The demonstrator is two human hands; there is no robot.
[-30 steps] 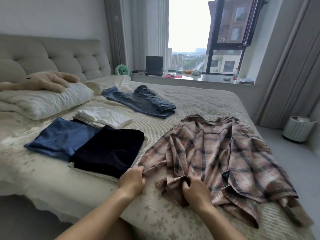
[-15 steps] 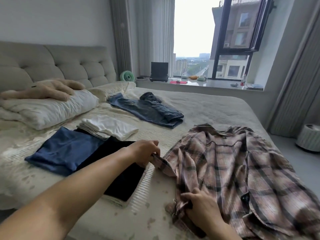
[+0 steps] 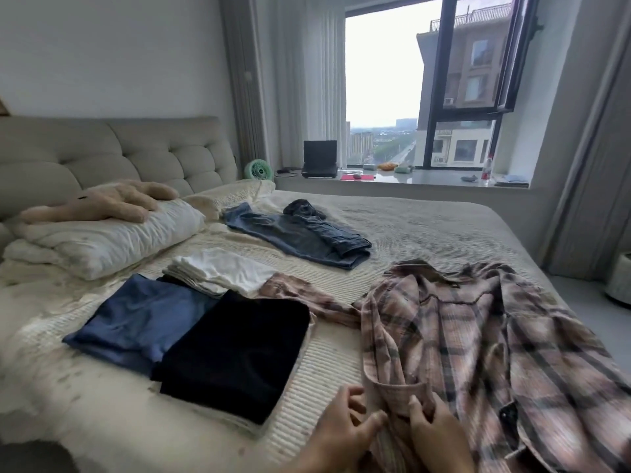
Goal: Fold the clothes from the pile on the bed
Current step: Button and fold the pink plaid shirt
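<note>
A pink and brown plaid shirt (image 3: 485, 353) lies spread on the right half of the bed (image 3: 426, 227), with one sleeve stretched out to the left beside the folded clothes. My right hand (image 3: 433, 428) pinches the shirt's near hem at the bottom edge. My left hand (image 3: 345, 428) is just left of it with fingers apart, touching the hem's edge. On the left lie folded pieces: a black one (image 3: 235, 353), a blue one (image 3: 140, 322) and a white one (image 3: 222, 271). Blue jeans (image 3: 300, 237) lie unfolded further back.
A pillow (image 3: 102, 237) with a beige plush toy (image 3: 102, 203) on it sits at the padded headboard. The window sill behind holds a small green fan (image 3: 257, 169), a laptop (image 3: 320, 158) and a bottle (image 3: 487, 167). A white bin (image 3: 619, 281) stands on the floor at right.
My left hand let go of the sleeve it had pulled out leftward and came back to the near hem. The sleeve now lies flat beside the folded clothes. The right hand kept its grip.
</note>
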